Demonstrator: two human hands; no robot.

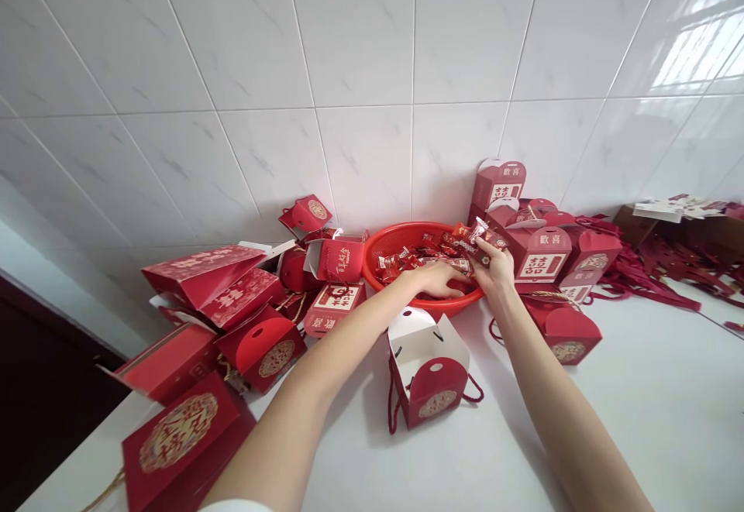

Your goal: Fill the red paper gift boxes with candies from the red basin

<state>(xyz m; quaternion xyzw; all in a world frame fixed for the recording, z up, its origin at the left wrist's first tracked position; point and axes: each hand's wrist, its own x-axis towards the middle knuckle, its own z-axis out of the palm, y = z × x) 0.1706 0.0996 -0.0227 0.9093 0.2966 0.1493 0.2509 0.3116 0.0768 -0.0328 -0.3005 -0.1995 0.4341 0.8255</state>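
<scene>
A red plastic basket holds many red-wrapped candies. My left hand reaches over its front rim, fingers spread and resting among the candies; its fingertips are partly hidden. At the basket's right side my right hand is closed on several wrapped candies, which stick up past the thumb. In front of the basket stands an open red gift box with a white inside and dark red cord handles. Its top flaps are up, and I see no candies in it.
Red gift boxes are piled on the left, with a large box nearest me. More boxes stack at the right. Beyond them lie dark red ribbons and a cardboard carton. A tiled wall backs the white table.
</scene>
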